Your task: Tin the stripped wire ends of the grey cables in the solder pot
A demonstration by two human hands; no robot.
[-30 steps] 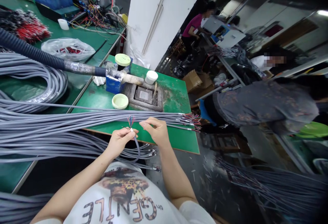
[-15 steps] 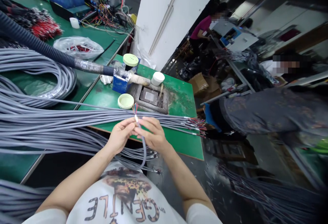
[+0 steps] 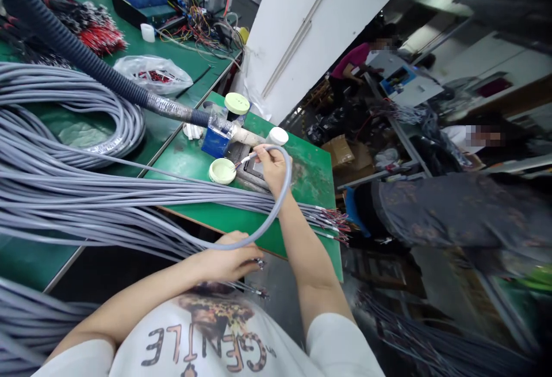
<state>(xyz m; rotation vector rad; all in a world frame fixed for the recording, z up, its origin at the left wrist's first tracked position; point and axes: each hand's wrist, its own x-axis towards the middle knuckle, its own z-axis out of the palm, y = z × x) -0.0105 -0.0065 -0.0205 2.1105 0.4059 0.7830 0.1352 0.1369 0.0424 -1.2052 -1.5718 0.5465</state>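
My right hand [image 3: 272, 169] pinches a grey cable [image 3: 282, 193] close to its stripped end, above the table. The thin coloured wires at that end reach into a small pale green pot [image 3: 222, 180]. From this hand the cable loops down and passes over my left hand [image 3: 233, 257]. My left hand is low, beyond the table's front edge, with its fingers curled over the ends of several hanging cables [image 3: 256, 291]. What lies inside those fingers is hidden.
A bundle of grey cables [image 3: 207, 192] crosses the green table [image 3: 319, 173]. Behind my right hand are a soot-stained metal block [image 3: 254, 179], a white jar [image 3: 278, 135] and a ribbed hose [image 3: 107, 72] with a pale nozzle. Other people [image 3: 351, 66] are on the right.
My right hand has carried the cable end forward from near my chest to the green pot. My left hand has let go of that end and dropped to the hanging cable ends.
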